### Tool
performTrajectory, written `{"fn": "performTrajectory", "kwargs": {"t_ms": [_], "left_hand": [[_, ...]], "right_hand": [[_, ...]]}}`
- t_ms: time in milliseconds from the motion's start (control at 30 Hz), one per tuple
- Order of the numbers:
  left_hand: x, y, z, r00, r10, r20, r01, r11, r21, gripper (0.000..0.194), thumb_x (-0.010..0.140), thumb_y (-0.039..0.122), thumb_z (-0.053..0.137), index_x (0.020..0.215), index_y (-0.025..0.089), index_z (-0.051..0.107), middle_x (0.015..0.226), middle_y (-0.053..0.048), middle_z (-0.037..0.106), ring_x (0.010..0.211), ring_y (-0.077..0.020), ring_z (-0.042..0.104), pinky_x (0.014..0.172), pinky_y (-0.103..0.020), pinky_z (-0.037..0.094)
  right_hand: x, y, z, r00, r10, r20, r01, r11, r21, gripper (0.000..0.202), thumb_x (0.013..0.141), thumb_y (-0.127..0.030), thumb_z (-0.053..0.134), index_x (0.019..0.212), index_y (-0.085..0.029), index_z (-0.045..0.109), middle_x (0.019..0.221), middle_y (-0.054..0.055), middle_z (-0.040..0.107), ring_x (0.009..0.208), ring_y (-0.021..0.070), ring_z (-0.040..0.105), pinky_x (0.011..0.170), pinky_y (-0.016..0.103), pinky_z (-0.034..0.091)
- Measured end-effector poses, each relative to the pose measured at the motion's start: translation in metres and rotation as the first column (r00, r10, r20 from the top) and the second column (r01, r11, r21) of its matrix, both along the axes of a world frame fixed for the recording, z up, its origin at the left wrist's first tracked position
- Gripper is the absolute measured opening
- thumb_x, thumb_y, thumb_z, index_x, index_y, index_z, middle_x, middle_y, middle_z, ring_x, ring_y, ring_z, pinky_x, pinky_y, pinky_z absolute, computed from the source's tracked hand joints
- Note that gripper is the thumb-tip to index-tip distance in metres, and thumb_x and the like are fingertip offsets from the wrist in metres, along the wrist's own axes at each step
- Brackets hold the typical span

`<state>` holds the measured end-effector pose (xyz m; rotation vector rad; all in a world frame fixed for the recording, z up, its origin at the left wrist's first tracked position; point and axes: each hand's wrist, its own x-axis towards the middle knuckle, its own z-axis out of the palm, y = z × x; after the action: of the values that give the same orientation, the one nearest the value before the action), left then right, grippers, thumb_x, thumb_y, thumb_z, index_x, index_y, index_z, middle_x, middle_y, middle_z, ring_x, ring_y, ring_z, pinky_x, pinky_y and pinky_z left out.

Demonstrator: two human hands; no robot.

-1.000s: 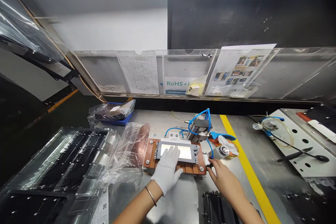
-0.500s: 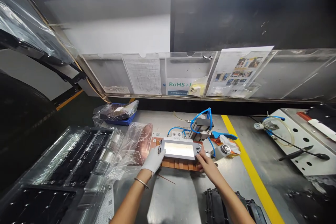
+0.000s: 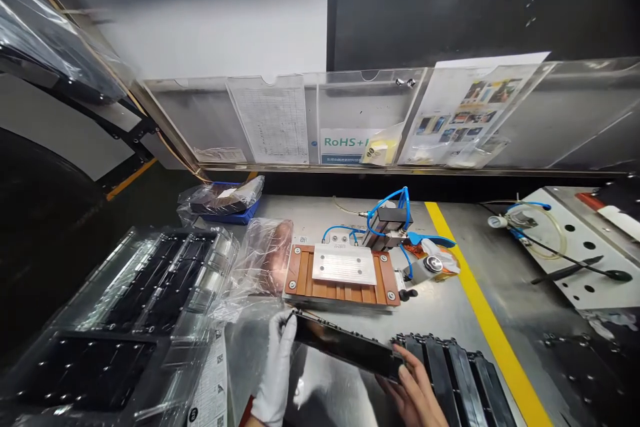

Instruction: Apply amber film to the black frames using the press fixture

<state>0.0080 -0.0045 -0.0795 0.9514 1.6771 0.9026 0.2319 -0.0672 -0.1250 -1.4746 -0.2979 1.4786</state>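
A long black rectangular panel (image 3: pixel 345 347) with small tabs along its upper edge is tilted above the bench, its right end lower. My left hand (image 3: pixel 277 367), in a white glove, pinches the panel's left end. At the other end, the bare fingers of my right hand (image 3: pixel 413 383) are closed around its corner. Just beyond the panel stands a brown fixture (image 3: pixel 301 285) with screws at its corners and a silver metal plate (image 3: pixel 345 265) on top. A row of similar black parts (image 3: pixel 453 373) lies beside my right hand.
Clear plastic trays (image 3: pixel 173 347) with black parts occupy the left side. A plastic-wrapped copper-coloured bundle (image 3: pixel 275 257) lies left of the fixture. Behind it rises a pneumatic cylinder (image 3: pixel 390 223) with blue hoses. A metal-topped bottle (image 3: pixel 431 267) and yellow tape line (image 3: pixel 470 307) are to the right.
Both hands have come off the fixture toward me, bringing the panel with them. It has turned from its pale face to a dark glossy one, and the fixture's silver plate is now exposed.
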Motion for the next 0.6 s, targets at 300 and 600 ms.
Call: {"fn": "performTrajectory", "kwargs": {"t_ms": [300, 600], "left_hand": [[-0.019, 0.014, 0.023, 0.941, -0.187, -0.281, 0.259, 0.934, 0.245, 0.032, 0.089, 0.043, 0.047, 0.112, 0.022, 0.051, 0.123, -0.009, 0.060, 0.115, -0.0211, 0.058, 0.102, -0.039, 0.048], [0.039, -0.004, 0.050, 0.076, -0.609, -0.790, 0.971, 0.225, -0.080, 0.029, 0.090, 0.034, 0.050, 0.117, 0.026, 0.056, 0.099, -0.002, 0.073, 0.067, -0.0222, 0.070, 0.050, -0.031, 0.055]], "right_hand": [[0.022, -0.007, 0.026, 0.768, 0.490, 0.413, -0.548, 0.836, 0.029, 0.057, 0.085, -0.064, 0.042, 0.130, -0.031, 0.052, 0.145, 0.006, 0.047, 0.138, 0.0268, 0.036, 0.117, 0.048, 0.022], [-0.014, -0.001, 0.049, 0.734, 0.238, 0.636, -0.323, 0.946, 0.020, 0.053, 0.079, -0.068, 0.047, 0.117, -0.034, 0.062, 0.136, 0.008, 0.046, 0.135, 0.0323, 0.037, 0.115, 0.058, 0.020]]}}
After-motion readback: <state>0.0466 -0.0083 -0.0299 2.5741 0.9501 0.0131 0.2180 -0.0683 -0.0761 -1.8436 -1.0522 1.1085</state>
